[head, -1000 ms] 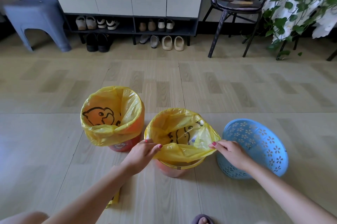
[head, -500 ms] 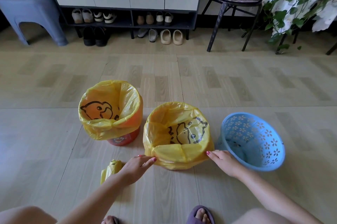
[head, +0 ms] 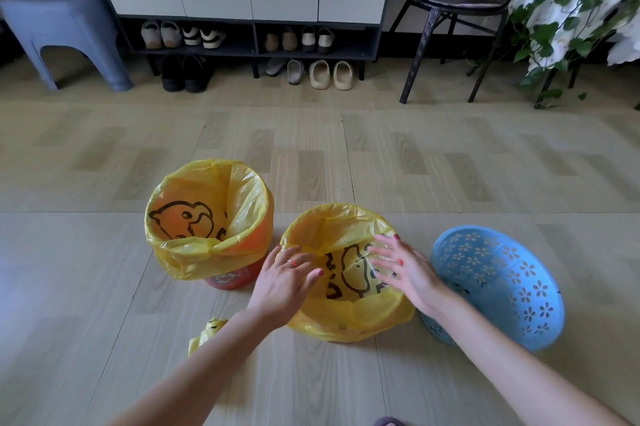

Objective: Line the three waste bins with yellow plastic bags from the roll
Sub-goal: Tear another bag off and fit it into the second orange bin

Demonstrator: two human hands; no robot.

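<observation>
Three bins stand in a row on the floor. The left red bin [head: 230, 282] wears a yellow bag [head: 207, 221] with a duck print, folded over its rim. The middle bin is fully wrapped by a second yellow bag [head: 349, 318]. Over its opening, my left hand [head: 285, 282] and my right hand [head: 403, 268] are spread flat with fingers apart, pressing on the plastic. The blue perforated basket [head: 498, 283] on the right is tilted and has no bag in it. The yellow bag roll [head: 206, 334] lies on the floor beside my left forearm.
Behind the bins, bare wood-look floor stretches to a shoe rack [head: 249, 44] under white cabinets. A blue stool [head: 65, 27] stands at the back left, a black chair [head: 453, 10] with a paw cushion and a trailing plant [head: 568, 17] at the back right.
Both hands rose from the bag's lower outer edge near the floor to the middle bin's opening. They now press flat on the bag with fingers spread.
</observation>
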